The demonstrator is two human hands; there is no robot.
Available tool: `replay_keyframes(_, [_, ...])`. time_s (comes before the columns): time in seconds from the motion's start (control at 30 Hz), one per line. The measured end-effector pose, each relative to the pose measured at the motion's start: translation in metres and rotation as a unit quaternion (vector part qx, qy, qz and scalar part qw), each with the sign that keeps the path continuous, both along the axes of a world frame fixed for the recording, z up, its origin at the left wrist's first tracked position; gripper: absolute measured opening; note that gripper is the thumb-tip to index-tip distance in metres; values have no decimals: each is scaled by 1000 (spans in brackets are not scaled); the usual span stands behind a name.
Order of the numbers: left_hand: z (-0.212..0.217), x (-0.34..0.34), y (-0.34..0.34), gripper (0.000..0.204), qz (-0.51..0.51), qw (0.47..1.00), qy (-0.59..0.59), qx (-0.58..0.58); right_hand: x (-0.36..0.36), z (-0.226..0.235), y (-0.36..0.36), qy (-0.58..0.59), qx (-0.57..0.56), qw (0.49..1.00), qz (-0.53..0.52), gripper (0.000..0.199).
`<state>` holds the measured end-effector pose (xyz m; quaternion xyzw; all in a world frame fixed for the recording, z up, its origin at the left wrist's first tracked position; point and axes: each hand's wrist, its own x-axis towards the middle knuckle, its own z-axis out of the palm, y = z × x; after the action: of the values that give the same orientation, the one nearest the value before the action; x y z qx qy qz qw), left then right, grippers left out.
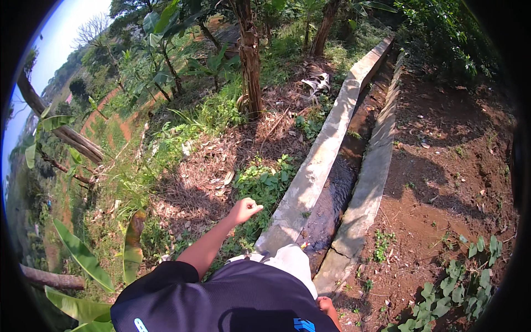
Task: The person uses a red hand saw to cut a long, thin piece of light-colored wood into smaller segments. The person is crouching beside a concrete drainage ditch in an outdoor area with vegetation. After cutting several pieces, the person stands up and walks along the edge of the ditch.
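My left hand point(244, 209) is stretched out to the left at arm's length, fingers curled loosely with nothing in them, hovering over low green weeds point(264, 185) beside a concrete channel. My right hand point(325, 304) shows only partly at the lower edge, close to my body by the dark shirt; its fingers are mostly hidden and nothing is seen in it. My light trouser leg point(290, 263) stands at the near end of the channel's left wall point(321, 155).
A narrow concrete water channel point(337, 188) with dark wet bottom runs away to the upper right between two walls. Bare red-brown soil point(442, 166) lies right of it. Left are dry leaves, a slope, banana plants and a tree trunk point(250, 61).
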<state>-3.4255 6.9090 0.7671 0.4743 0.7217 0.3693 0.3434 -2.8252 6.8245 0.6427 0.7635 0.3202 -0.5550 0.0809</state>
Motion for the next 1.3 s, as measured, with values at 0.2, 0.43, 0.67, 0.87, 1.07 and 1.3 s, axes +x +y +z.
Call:
replay_keyframes(0.2, [-25,-14,165,33,27,998,-52,-33,-34,14,123,28,109,985,-127,17])
replay_keyframes(0.43, [-32,-31,323,18,-2,998,-49,-33,-41,-45,367,72,65,993,-62,36])
replay_keyframes(0.67, [-22,-70,472,22,-11,998,13,-66,-67,-33,655,63,341,932,107,33])
replay_keyframes(0.87, [-49,-117,602,28,67,991,-31,-111,-107,-48,804,76,330,939,64,31])
replay_keyframes(1.07, [-89,-173,770,22,71,991,-111,-37,-135,-33,860,34,124,992,-3,33])
replay_keyframes(1.3, [-51,-202,1021,17,34,998,-55,-12,-128,-4,1018,51,64,996,-33,40])
